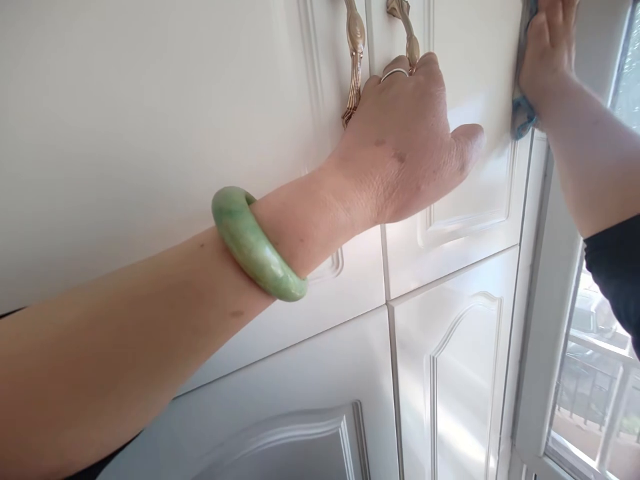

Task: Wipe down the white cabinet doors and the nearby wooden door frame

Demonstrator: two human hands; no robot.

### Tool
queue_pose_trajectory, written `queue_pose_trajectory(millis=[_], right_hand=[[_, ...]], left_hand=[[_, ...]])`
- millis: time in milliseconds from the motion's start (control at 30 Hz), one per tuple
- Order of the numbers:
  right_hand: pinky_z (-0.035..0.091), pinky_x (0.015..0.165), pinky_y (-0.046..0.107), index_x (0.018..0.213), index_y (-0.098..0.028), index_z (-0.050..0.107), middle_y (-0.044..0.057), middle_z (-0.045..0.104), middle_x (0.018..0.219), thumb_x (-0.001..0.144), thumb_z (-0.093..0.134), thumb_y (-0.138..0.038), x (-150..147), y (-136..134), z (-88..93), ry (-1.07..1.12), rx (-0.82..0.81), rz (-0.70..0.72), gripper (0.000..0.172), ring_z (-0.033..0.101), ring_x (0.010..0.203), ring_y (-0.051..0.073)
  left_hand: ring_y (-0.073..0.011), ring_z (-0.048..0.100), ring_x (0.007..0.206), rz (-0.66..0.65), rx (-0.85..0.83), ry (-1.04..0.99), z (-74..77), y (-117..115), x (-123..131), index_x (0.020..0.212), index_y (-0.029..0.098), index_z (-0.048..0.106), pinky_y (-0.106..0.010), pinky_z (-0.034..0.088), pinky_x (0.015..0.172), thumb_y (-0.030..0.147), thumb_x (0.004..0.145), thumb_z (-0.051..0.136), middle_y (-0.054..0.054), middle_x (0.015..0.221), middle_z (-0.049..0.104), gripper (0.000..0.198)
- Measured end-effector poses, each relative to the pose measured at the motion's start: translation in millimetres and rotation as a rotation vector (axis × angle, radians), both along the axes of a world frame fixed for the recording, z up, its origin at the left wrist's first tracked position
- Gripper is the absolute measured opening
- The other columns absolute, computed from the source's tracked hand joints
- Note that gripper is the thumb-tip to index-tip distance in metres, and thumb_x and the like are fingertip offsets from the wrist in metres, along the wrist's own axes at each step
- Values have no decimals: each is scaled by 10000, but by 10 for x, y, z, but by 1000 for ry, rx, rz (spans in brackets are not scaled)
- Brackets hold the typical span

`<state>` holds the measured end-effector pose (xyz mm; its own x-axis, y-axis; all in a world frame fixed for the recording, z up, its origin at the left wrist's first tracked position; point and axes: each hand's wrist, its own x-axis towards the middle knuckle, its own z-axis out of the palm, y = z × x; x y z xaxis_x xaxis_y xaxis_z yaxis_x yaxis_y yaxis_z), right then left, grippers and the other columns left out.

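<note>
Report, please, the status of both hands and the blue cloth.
Left hand curled at cabinet handle, fingertips hidden. Right hand against blue cloth at door edge. Second handle beside left hand.

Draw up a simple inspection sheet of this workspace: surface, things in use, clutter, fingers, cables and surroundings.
Surface: white panelled cabinet doors, lit by reflected daylight.
Things in use: blue cloth at the cabinet's right edge; left ornate handle; right ornate handle.
Clutter: nothing seen.
Fingers: left hand's curl at the right handle, grip hidden; right hand's, on the cloth, partly out of frame.
Cables: nothing seen.
Surroundings: window at right, railing outside.
</note>
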<state>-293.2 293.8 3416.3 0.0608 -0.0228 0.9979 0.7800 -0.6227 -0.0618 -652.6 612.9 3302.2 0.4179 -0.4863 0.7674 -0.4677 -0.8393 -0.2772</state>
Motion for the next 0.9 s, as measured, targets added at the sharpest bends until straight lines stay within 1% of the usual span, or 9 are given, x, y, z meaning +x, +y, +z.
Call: queue_pose_trajectory(millis=[67,167,333,400,467,567,667,767,900], right_hand=[[154,1458,332,1848,-87,397,165,280,1940,1246,315,-337,-153,94,-478,144,185,-28,657,226,1831,208],[211,1488,382,1817,-108,463,172,334,1923,1246,334,-180,-317,226,-1327,210,263,-17,590,323,1805,151],[250,1505,525,1786,-127,531,190,421,1876,1207,302,-308,-464,370,-2884,278,320,39,648,380,1781,260],[249,1499,608,1743,-198,588,166,452,1863,1187,302,-406,-592,479,-3340,284,329,48,659,360,1788,310],[234,1485,703,1709,-261,611,135,465,1857,1177,287,-512,-798,650,-3612,249,299,61,672,328,1798,354],[254,1460,772,1734,-303,559,127,501,1818,1174,256,-618,-1221,987,-3683,140,157,95,711,343,1782,397],[300,1457,758,1802,-370,439,105,551,1761,1183,250,-628,-1631,1319,-3439,44,4,132,696,412,1742,394],[298,1475,736,1821,-376,388,89,538,1774,1193,244,-614,-1858,1568,-2959,-58,-108,144,687,427,1736,379],[253,1502,719,1790,-314,441,96,517,1811,1211,278,-590,-1839,1738,-2025,-186,-158,147,662,356,1780,356]], left_hand=[[-527,561,1584,-44,-47,23,3,-11,23,1358,247,695,-712,393,1306,673,1032,617,-130,1395,650,542],[-539,550,1572,-56,-129,50,0,-76,34,1365,281,738,-712,405,1349,592,950,760,-147,1440,678,519],[-484,547,1570,44,-156,56,-33,-197,-25,1509,316,705,-651,387,1428,417,907,758,-136,1614,651,612],[-464,555,1579,60,-130,26,-66,-204,-28,1567,240,650,-662,379,1428,363,950,706,-161,1628,647,632],[-465,546,1601,54,-114,1,-83,-170,21,1623,181,591,-670,384,1422,338,996,656,-194,1663,627,649],[-462,504,1666,11,-106,-8,-44,-67,203,1699,208,525,-689,394,1425,363,1031,620,-181,1735,588,691],[-434,416,1757,-48,-91,-31,4,2,401,1731,255,493,-685,336,1467,379,1044,622,-153,1783,559,710],[-415,286,1830,-19,-92,-52,-111,-42,431,1761,199,435,-659,256,1503,337,1048,631,-205,1846,478,752],[-396,92,1871,108,8,-45,-608,-125,156,1762,-3,317,-620,161,1537,242,1034,603,-345,1913,282,820]])
